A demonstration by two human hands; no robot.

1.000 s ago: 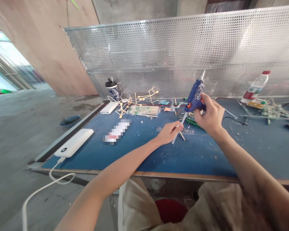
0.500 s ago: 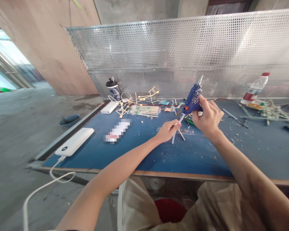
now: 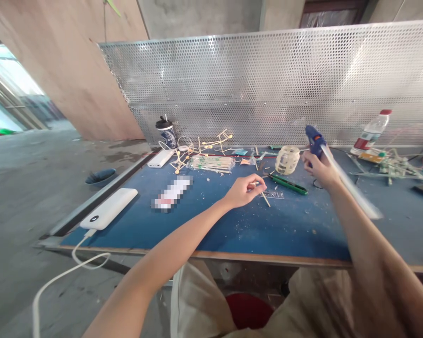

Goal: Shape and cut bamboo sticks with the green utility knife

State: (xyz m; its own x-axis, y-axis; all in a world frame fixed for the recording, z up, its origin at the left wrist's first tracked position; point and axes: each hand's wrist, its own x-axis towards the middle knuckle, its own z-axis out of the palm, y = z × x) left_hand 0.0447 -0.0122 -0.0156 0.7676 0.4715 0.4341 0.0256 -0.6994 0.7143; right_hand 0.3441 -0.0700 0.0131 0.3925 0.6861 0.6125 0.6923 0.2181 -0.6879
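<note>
My left hand (image 3: 246, 190) is above the middle of the table, its fingers closed in a pinch on a thin wooden stick (image 3: 265, 199). One end of the stick slants down below the fingers; the rest is partly hidden by them. To the right, my right hand (image 3: 319, 166) grips a blue hot glue gun (image 3: 315, 140). A long translucent glue stick (image 3: 352, 185), smeared by motion, trails from the gun past my right wrist. Between the hands lies a green-handled tool (image 3: 288, 184), and behind it sits a roll of clear tape (image 3: 288, 160).
At the back left are a packet of wooden sticks (image 3: 211, 163), stick frames (image 3: 179, 162) and a lidded cup (image 3: 166, 131). Two white power banks (image 3: 109, 207) and a blurred-out phone (image 3: 172, 193) lie left. A bottle (image 3: 372, 132) stands back right. Behind rises a perforated metal panel (image 3: 232, 89).
My right hand has swung the glue gun right, away from my left hand, tilting it differently. The tape roll and green-handled tool are now uncovered. My left hand has barely moved.
</note>
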